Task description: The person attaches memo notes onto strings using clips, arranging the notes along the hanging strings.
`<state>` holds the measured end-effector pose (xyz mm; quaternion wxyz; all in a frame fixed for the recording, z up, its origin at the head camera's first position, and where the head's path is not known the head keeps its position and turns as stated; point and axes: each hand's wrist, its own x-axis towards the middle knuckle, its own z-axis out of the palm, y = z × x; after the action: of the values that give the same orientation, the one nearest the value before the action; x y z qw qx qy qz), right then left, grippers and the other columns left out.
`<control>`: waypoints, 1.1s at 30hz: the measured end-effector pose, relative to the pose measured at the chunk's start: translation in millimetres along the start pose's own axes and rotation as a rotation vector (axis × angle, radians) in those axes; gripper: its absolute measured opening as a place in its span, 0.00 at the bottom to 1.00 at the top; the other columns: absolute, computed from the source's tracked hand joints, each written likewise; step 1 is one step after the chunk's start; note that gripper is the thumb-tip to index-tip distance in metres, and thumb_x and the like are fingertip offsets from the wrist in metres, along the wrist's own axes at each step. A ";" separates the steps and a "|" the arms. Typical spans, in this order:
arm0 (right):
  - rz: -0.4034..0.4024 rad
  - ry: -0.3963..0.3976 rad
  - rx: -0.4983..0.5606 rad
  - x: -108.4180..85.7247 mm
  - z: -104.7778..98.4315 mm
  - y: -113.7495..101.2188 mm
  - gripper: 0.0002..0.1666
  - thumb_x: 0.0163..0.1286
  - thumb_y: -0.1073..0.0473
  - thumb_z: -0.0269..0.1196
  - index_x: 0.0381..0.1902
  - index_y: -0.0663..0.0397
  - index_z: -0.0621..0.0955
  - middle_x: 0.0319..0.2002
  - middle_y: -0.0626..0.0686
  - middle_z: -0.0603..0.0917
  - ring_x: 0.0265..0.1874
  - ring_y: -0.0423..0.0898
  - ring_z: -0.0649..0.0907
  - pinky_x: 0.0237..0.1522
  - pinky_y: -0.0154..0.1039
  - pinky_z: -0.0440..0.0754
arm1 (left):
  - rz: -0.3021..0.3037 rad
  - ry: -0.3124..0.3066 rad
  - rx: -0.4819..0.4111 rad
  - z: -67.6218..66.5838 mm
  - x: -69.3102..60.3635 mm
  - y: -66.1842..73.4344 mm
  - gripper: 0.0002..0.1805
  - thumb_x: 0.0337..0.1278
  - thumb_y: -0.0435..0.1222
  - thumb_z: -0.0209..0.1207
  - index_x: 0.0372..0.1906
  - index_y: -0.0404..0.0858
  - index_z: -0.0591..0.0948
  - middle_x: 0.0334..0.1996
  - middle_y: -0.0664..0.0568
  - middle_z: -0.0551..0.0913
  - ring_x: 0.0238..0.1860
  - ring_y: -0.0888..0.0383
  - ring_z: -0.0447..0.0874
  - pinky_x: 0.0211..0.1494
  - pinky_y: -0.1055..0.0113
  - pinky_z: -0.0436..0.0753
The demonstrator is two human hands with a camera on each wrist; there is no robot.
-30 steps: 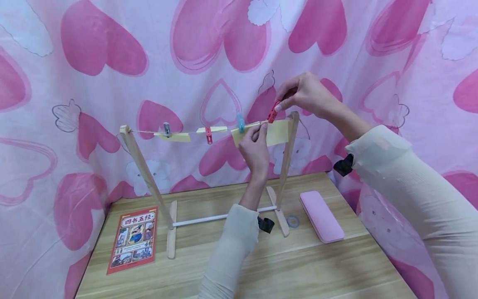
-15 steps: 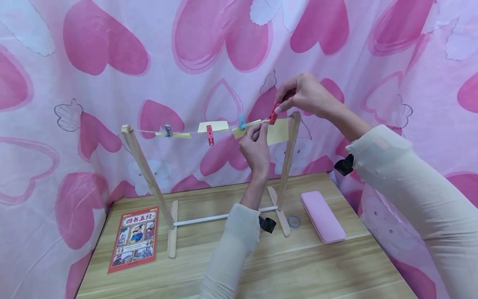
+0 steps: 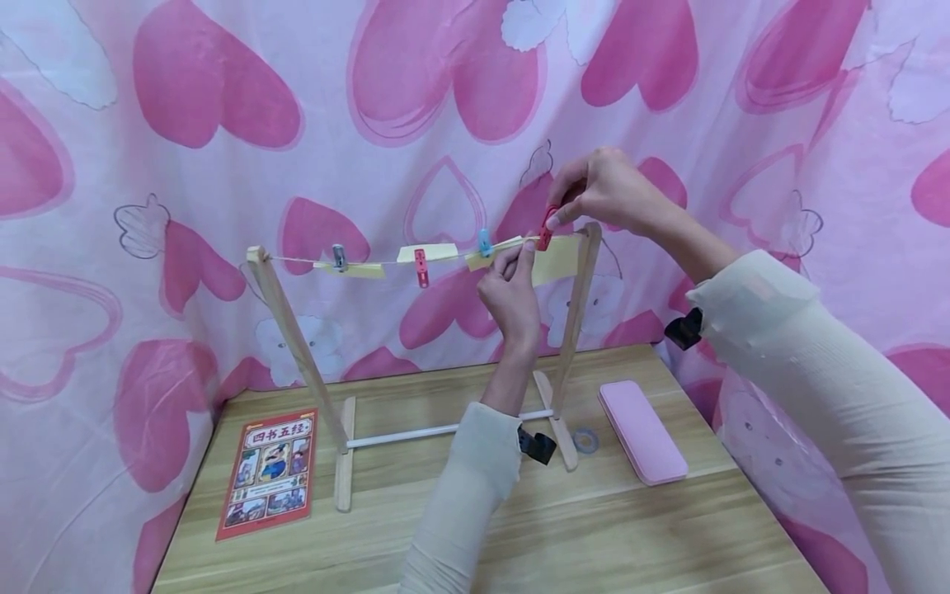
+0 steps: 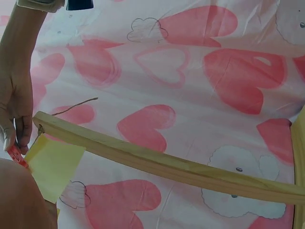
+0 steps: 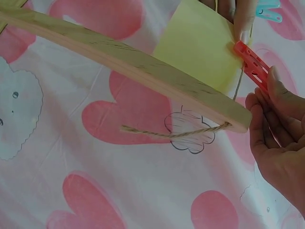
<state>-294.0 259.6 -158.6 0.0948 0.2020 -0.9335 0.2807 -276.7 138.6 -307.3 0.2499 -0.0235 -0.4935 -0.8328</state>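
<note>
In the head view, my right hand (image 3: 612, 191) pinches a red clothespin (image 3: 545, 238) by its upper end. The clothespin's lower end is at the string and the top edge of a yellow paper sheet (image 3: 558, 261) near the right post. Just left of it, my left hand (image 3: 512, 297) pinches the sheet's top edge at the string. The right wrist view shows the clothespin's tip (image 5: 240, 47) touching the sheet (image 5: 200, 43) beside the left fingertips. Whether it clamps the string too, I cannot tell. Left along the string, blue (image 3: 485, 242), red (image 3: 421, 268) and grey (image 3: 340, 257) clothespins hold yellow papers.
The string spans a wooden frame with a left post (image 3: 297, 342) and a right post (image 3: 577, 318). On the table (image 3: 609, 536) lie a red-bordered book (image 3: 269, 474), a pink case (image 3: 642, 431) and a roll of tape (image 3: 585, 440). A heart-patterned curtain (image 3: 312, 66) hangs behind.
My right hand has lowered the red clothespin slightly at the sheet's edge. My left hand keeps its pinch. The paper under the other red clothespin has swung and tilted.
</note>
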 end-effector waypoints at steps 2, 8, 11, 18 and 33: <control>0.001 -0.009 -0.005 0.6 0.3 -1.1 0.05 0.70 0.65 0.76 0.42 0.62 0.93 0.37 0.57 0.93 0.38 0.51 0.85 0.35 0.33 0.82 | -0.017 0.010 -0.042 1.8 -0.9 1.2 0.10 0.73 0.33 0.71 0.49 0.28 0.92 0.48 0.40 0.94 0.54 0.51 0.95 0.62 0.62 0.89; 0.004 -0.021 -0.020 1.9 -0.2 -2.2 0.04 0.70 0.66 0.75 0.40 0.61 0.93 0.36 0.55 0.93 0.38 0.52 0.83 0.37 0.36 0.81 | -0.044 0.038 -0.079 6.0 -0.3 1.7 0.09 0.72 0.32 0.71 0.47 0.28 0.93 0.47 0.39 0.95 0.52 0.53 0.95 0.61 0.63 0.89; -0.006 -0.025 -0.017 3.1 -0.1 -2.1 0.03 0.70 0.66 0.76 0.40 0.61 0.93 0.35 0.55 0.93 0.36 0.52 0.83 0.36 0.35 0.80 | -0.041 0.038 -0.112 7.4 0.7 2.0 0.09 0.71 0.30 0.71 0.47 0.27 0.92 0.47 0.38 0.94 0.53 0.51 0.95 0.61 0.62 0.89; -0.017 -0.062 -0.006 3.4 0.1 0.5 0.06 0.69 0.66 0.76 0.42 0.63 0.92 0.36 0.57 0.92 0.36 0.52 0.87 0.38 0.31 0.84 | -0.044 0.031 -0.120 6.3 0.2 2.0 0.09 0.71 0.30 0.71 0.47 0.27 0.92 0.48 0.40 0.94 0.54 0.51 0.95 0.62 0.63 0.89; -0.040 -0.154 -0.037 1.6 2.0 6.6 0.16 0.72 0.64 0.74 0.54 0.67 0.88 0.45 0.64 0.91 0.43 0.57 0.88 0.40 0.29 0.85 | -0.110 -0.025 -0.020 1.0 -0.1 -1.9 0.14 0.74 0.33 0.69 0.53 0.25 0.89 0.50 0.35 0.93 0.58 0.47 0.93 0.66 0.60 0.87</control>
<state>-298.4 263.0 -162.9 0.0317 0.2398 -0.9388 0.2452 -277.7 140.2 -308.3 0.1974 -0.0092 -0.4887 -0.8498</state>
